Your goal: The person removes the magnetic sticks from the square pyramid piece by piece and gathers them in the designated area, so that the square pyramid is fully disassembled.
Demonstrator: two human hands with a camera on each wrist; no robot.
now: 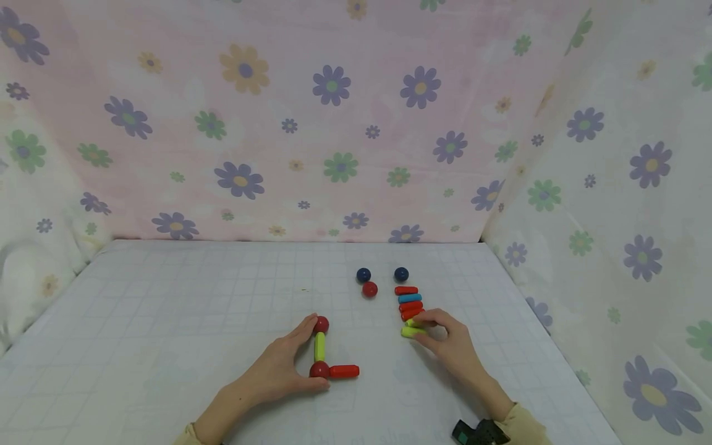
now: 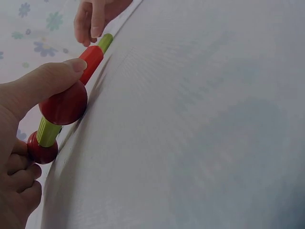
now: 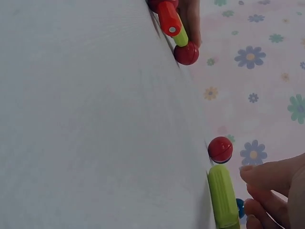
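My left hand (image 1: 278, 364) spans a joined piece, its thumb at the near red ball (image 1: 319, 369) and its fingertips at the far red ball (image 1: 321, 324). A yellow-green stick (image 1: 319, 347) links the two balls. From the near ball a red stick (image 1: 344, 371) points right; a metal dot shows in its end in the right wrist view. My right hand (image 1: 453, 346) is over two loose yellow-green sticks, with thumb and forefinger spread. The nearer yellow-green stick (image 3: 222, 195) lies just beside the thumb in the right wrist view, a gap between them.
Beyond the right hand lies a row of red sticks (image 1: 410, 306) with one blue stick (image 1: 410, 298). Farther back sit two dark blue balls (image 1: 401, 274) and a loose red ball (image 1: 369, 289). A flowered curtain (image 1: 300, 142) borders the white table (image 1: 167, 296).
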